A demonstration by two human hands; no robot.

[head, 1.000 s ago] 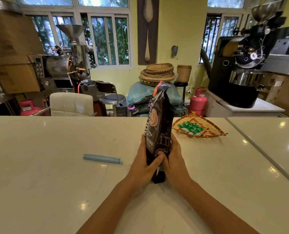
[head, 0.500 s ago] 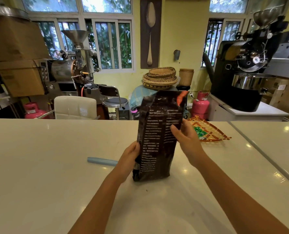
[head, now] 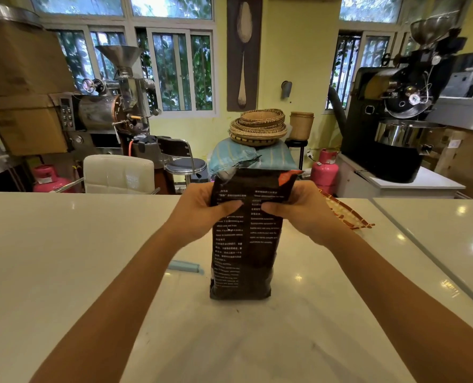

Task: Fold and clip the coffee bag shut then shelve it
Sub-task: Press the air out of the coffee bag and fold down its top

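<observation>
Folding step: left hand [head: 202, 214] and right hand [head: 301, 211] pinching coffee bag [head: 243, 244] top. Next, probably rolling down, then fetching blue clip [head: 185, 266] below left hand.

Bare forearms, bare hands [head: 202, 214], no sleeves

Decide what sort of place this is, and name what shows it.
Probably a small coffee roastery: a silver drum roaster with hopper, a larger black roaster, and pink gas cylinders stand beyond the white counter.
</observation>
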